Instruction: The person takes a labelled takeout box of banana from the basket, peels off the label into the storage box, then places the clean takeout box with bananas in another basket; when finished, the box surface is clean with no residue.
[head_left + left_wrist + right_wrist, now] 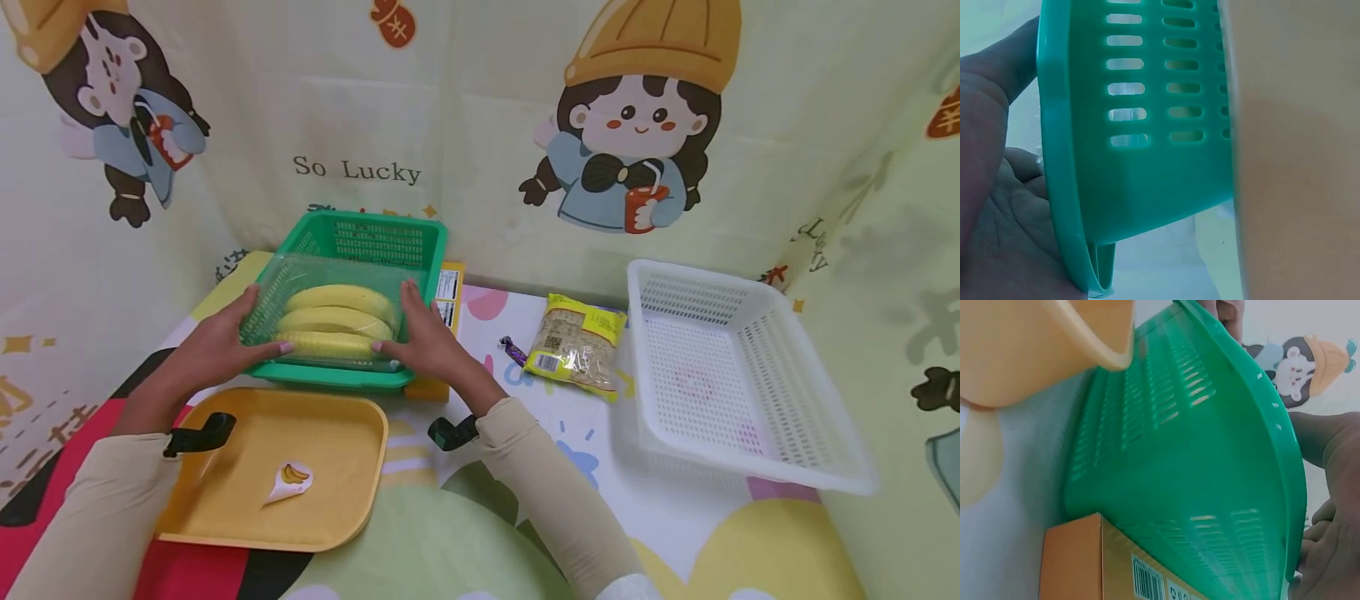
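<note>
A clear plastic box (258,300) with several yellow bananas (337,321) in it is held between both hands. My left hand (225,337) grips its left side, the thumb on the near edge. On the right side my right hand (427,342) grips it the same way, thumb toward the bananas. The box overlaps the green basket (360,221) in the head view, tilted across the basket's near part. Both wrist views show the hands at the green rim (1054,144), (1272,425) of the basket, with the box mostly hidden behind it.
In front of the basket lies an orange tray (345,500) with a banana-picture sticker (291,481). An orange box (427,389) stands against the basket's right side. Farther right are a purple-wrapped candy (513,352), a yellow-and-clear food bag (576,346) and a white basket (750,467).
</note>
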